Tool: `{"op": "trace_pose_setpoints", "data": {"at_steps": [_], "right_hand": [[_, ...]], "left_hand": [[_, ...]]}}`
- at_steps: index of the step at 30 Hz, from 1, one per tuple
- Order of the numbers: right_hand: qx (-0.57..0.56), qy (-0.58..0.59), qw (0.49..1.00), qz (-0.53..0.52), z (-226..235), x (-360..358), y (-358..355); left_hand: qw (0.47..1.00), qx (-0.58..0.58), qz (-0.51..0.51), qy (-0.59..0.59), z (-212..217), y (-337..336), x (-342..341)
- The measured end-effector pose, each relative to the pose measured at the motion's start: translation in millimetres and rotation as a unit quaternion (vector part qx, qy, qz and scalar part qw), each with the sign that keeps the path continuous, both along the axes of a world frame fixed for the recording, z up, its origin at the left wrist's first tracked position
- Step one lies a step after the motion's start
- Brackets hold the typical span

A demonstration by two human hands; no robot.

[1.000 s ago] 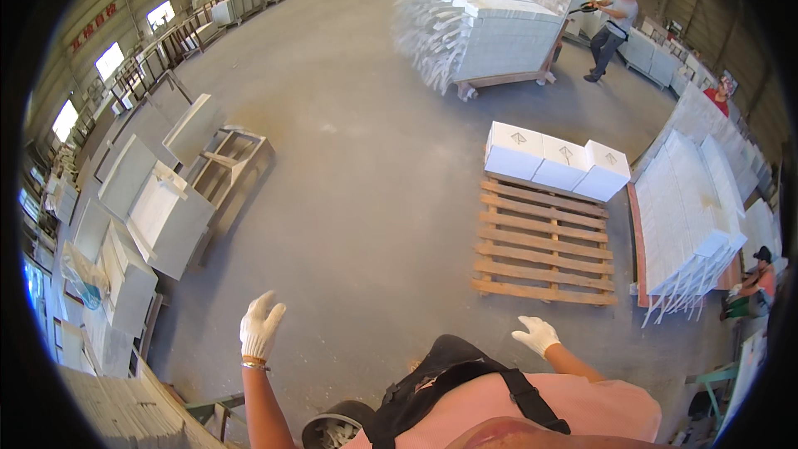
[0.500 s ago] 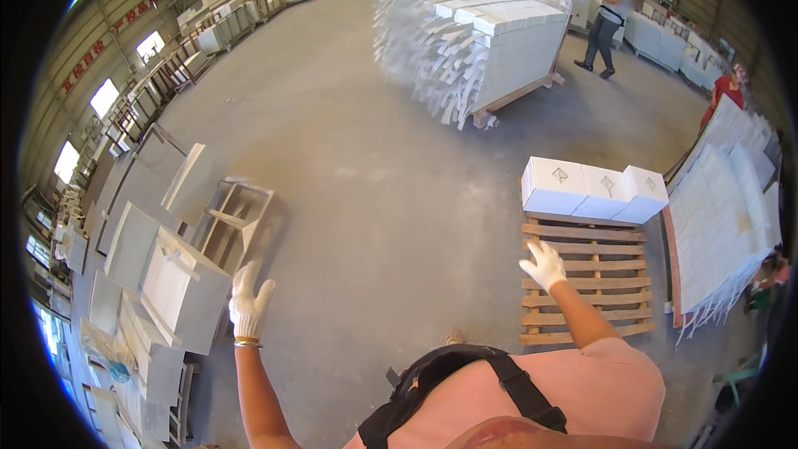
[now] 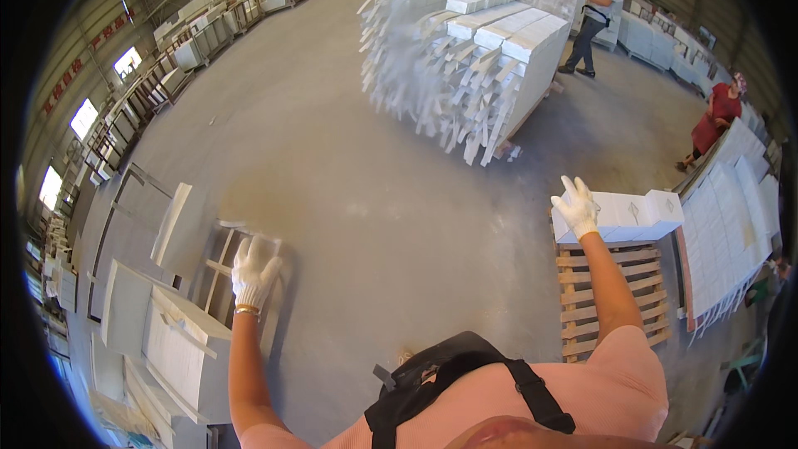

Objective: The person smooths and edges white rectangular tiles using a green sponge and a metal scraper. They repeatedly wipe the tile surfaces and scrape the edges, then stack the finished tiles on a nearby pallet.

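Both my hands wear white gloves and hold nothing. My left hand (image 3: pixel 253 270) is raised with fingers apart over a pale wooden frame (image 3: pixel 218 278) lying on the floor at my left. My right hand (image 3: pixel 576 207) is stretched out with spread fingers in front of a row of white boxes (image 3: pixel 636 212) that sit on the far end of a wooden pallet (image 3: pixel 615 295). A black strap crosses my pink shirt at the bottom.
White cabinet panels (image 3: pixel 154 324) lean at the left. A tall wrapped stack of white panels (image 3: pixel 478 50) stands ahead, a person (image 3: pixel 594 12) beside it. Another person in red (image 3: pixel 719 116) stands at the right near flat white stacks (image 3: pixel 731 233). Grey concrete floor (image 3: pixel 349 166) lies between.
The view has swung left and moved forward. My right hand has risen from my side toward the white boxes. My left hand now hovers over the wooden frame.
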State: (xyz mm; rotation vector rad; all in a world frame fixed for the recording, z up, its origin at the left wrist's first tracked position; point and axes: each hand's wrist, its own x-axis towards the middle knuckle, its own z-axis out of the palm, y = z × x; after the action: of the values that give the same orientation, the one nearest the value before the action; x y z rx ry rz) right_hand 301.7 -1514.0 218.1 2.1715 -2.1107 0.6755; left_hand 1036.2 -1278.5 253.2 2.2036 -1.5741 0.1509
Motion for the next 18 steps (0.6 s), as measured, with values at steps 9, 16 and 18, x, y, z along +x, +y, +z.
{"op": "trace_pose_setpoints", "data": {"at_steps": [9,16,18], "right_hand": [[-0.053,0.010,0.997,-0.060,33.8,-0.4,-151.2],[-0.049,-0.008,0.997,-0.063,50.1,28.5,-323.1],[-0.061,-0.017,0.996,-0.059,59.4,35.0,-372.2]], "left_hand": [[0.984,-0.018,-0.146,-0.104,53.9,-323.8,-3.9],[0.979,-0.054,-0.169,-0.102,85.7,-508.6,-23.8],[0.976,-0.106,-0.161,-0.097,90.9,-556.7,-19.6]]}}
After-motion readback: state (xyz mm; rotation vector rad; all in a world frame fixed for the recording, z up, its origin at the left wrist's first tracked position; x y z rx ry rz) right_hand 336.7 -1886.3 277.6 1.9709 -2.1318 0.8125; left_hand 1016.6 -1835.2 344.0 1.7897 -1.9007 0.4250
